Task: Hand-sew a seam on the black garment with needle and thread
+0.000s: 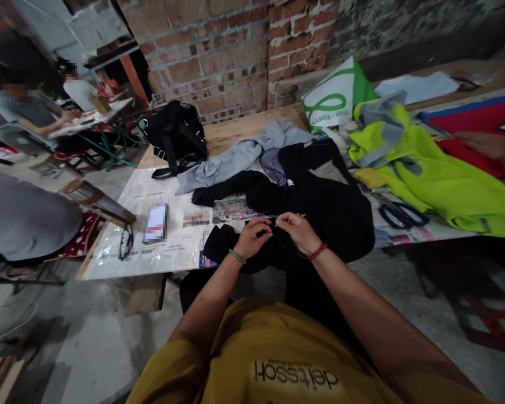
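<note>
View from a person's own head, looking down past a mustard T-shirt (pixel 278 342) at two bare hands meeting over black cloth (pixel 340 224). The cloth lies bunched at the near edge of a wooden worktop (pixel 223 133), directly under and around both hands. The left hand (pixel 249 239), with a green beaded bracelet (pixel 237 257) at the wrist, has its fingers curled and its thumb near them. The right hand (pixel 301 233), wearing a red bracelet (pixel 317 251), brings thumb and forefinger together in a pinch, just beside the left fingertips. Whether either grip has hold of anything (it would have to be something very fine) cannot be told.

Beyond the black cloth lies a crumpled grey garment (pixel 231 163). Further left stands a black bag (pixel 179 132) with straps and metal rings. Newspaper (pixel 179 261) under clear plastic covers the left part of the worktop, carrying a phone (pixel 155 223) with its screen lit and blurred out, and a pair of glasses (pixel 127 242) near the corner. To the right, dark-handled scissors (pixel 399 215) lie beside a neon yellow garment (pixel 429 174), and a white and green bag (pixel 330 101) stands behind. At the far right, another person's hand (pixel 494 147) rests over red cloth (pixel 467 156). A brick wall (pixel 219 67) rises behind; other people sit at the left.
</note>
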